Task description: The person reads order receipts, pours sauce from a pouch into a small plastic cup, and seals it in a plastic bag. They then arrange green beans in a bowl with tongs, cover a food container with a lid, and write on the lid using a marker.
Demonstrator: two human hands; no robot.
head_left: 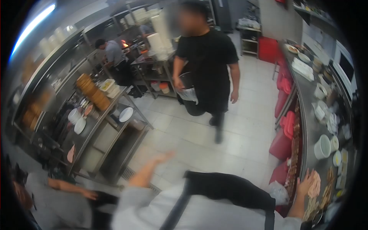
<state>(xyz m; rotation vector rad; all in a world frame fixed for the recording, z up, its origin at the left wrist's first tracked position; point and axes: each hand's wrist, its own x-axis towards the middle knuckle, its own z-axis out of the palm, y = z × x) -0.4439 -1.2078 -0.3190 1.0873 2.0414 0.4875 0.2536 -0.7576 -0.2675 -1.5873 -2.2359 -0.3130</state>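
My left hand is stretched out over the tiled floor, blurred, fingers apart and holding nothing. My right hand rests with spread fingers on the edge of the steel counter at the right, beside a pile of pale sliced meat. My white jacket and a black apron strap fill the bottom of the view.
A person in black walks toward me down the aisle carrying a dark pot. Another person crouches at the lower left; a third works at the back. Steel racks with plates line the left; white bowls and red bins stand on the right.
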